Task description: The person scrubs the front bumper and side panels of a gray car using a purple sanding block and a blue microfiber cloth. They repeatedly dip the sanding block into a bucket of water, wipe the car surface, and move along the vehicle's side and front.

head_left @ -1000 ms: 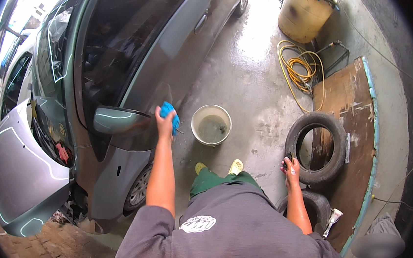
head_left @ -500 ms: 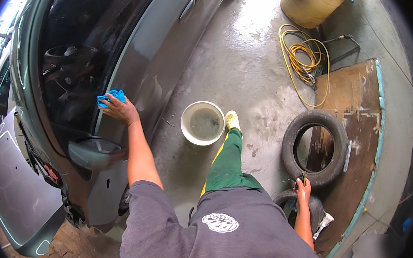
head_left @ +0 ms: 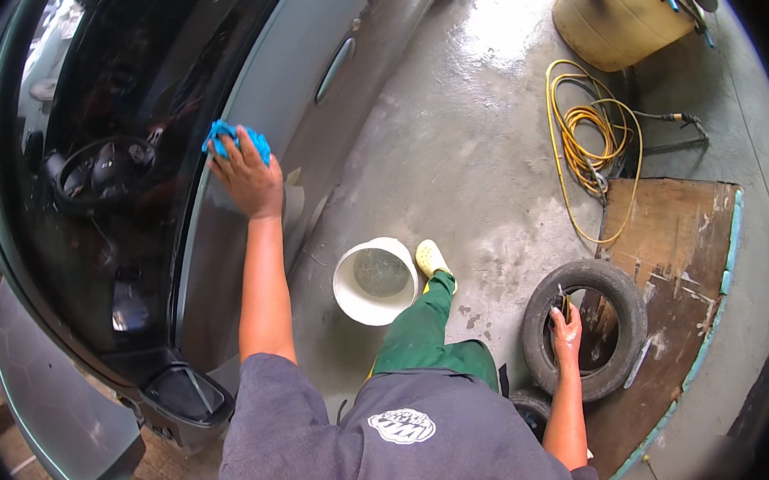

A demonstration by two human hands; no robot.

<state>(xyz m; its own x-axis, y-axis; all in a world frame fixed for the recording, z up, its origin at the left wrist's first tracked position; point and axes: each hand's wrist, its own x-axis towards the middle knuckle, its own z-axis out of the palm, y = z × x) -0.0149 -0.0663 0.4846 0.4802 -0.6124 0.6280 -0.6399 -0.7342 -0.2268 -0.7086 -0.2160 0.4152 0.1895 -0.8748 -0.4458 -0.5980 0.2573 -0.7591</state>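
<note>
Fingers of my left hand (head_left: 253, 183) press a crumpled blue cloth (head_left: 257, 141) against the grey car door (head_left: 283, 75), close under the lower edge of the dark side window (head_left: 180, 102). My right hand (head_left: 567, 338) is closed round a small dark and yellowish object (head_left: 562, 299), too small to name, and white suds or wet patches show on its skin. In this view it overlaps the opening of a black tyre (head_left: 629, 310). A whitish bucket (head_left: 349, 302) with murky water in it stands on the floor between the car and my foot.
The side mirror (head_left: 188, 394) juts out at the lower left. A coiled yellow hose (head_left: 570, 169) lies on the concrete floor (head_left: 449, 143), by a wooden board (head_left: 667, 224). A large yellowish drum (head_left: 607, 15) stands farther back, and a second tyre (head_left: 532, 410) sits near my right arm.
My left hand has moved with the blue cloth up and to the right, farther along the door. My right hand has risen slightly, and the whole view has shifted.
</note>
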